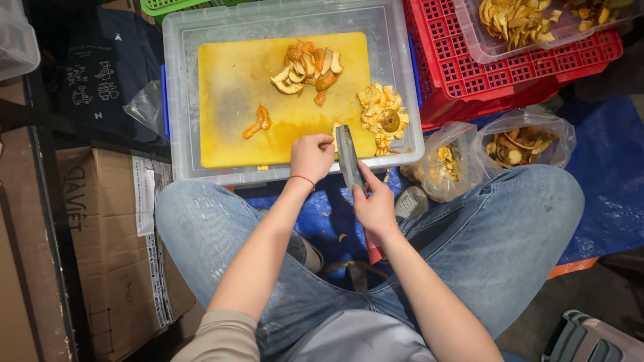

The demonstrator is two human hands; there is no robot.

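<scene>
Far left: a cardboard box [111,248] with a taped label stands on the floor beside the person's left knee. Above it, a clear plastic tub [178,87] is turned lid-up and serves as the surface; a yellow cutting board [235,87] lies on it. On the board, one small orange peel strip [258,122] sits apart at centre-left, and a heap of cut peel pieces [307,67] sits near the top edge. The left hand [311,156] rests at the board's near edge, fingers curled; whether its grip holds anything cannot be told. Just right of it, the right hand [374,204] is closed around the handle of a cleaver [349,155], the blade pointing away toward the board, its tip over the board's near edge. A second peel pile [381,115] lies on the tub lid beside the board. Further right, a red crate [496,67] carries a clear tray of peel [537,20], and two plastic bags [523,144] holding peel sit on a blue tarp [604,174].
</scene>
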